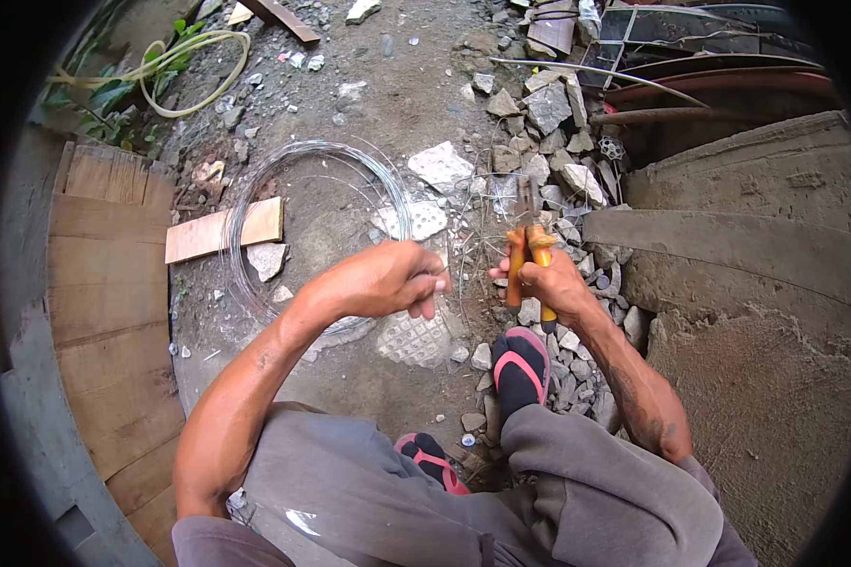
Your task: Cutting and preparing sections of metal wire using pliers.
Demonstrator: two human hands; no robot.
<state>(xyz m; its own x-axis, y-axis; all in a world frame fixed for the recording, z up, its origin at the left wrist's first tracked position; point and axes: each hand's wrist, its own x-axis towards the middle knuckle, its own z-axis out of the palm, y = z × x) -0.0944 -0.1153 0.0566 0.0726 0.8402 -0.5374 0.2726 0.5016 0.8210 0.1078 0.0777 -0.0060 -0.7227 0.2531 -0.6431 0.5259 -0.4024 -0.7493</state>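
Note:
My right hand [564,283] grips a pair of pliers [528,248] with orange-yellow handles, the metal jaws pointing away from me. Both handles lie between its thumb and fingers, slightly apart. Left of it, my left hand [390,280] hovers with curled fingers and the thumb pressed in; whether a thin wire is pinched there is too fine to tell. A large coil of thin metal wire [237,244] lies on the ground beyond and partly beneath my left hand, which hides part of its right side. Loose wire strands [471,241] are tangled on the ground between my hands.
A wooden board piece [255,223] lies under the coil's left side. Broken stones [546,106] line the right, beside a rough concrete wall [752,283]. Wooden planks [113,283] stand at left; a pale hose [191,106] loops beyond. My sandalled foot [521,368] rests near the rubble.

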